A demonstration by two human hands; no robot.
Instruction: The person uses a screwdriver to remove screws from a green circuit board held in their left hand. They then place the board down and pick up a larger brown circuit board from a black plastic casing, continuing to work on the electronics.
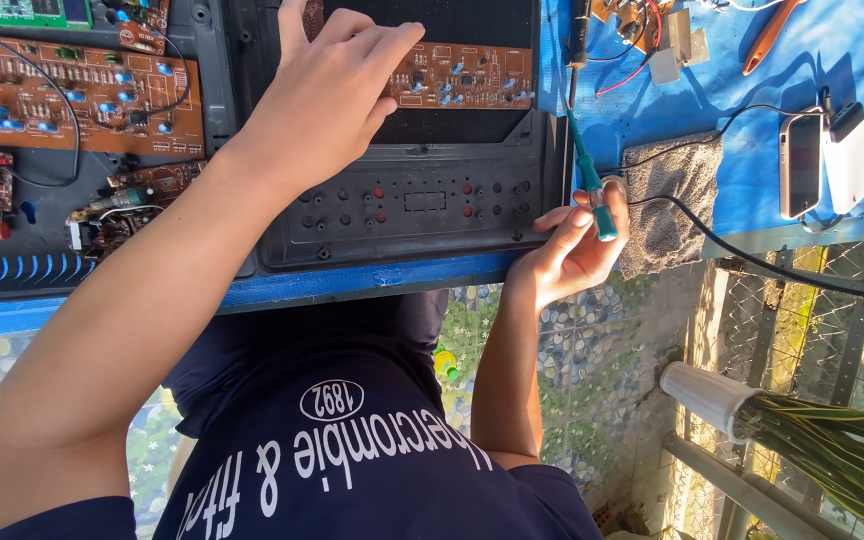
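Note:
My left hand [332, 85] reaches forward over a black plastic casing [402, 205], and its fingertips close on the left end of a brown circuit board [472, 75] lying in the casing. At the casing's right edge, my right hand [572, 245] holds a green-handled screwdriver [592, 190]. The tool's shaft points away from me along the casing's side. A black cable [712, 240] runs past that hand.
A larger brown circuit board [82, 95] and small parts lie left. On the blue cloth [752, 70] are a grey rag [672, 195], a phone [802, 165] with a white pack, and an orange tool [767, 35]. Wire fencing and a broom [812, 430] are lower right.

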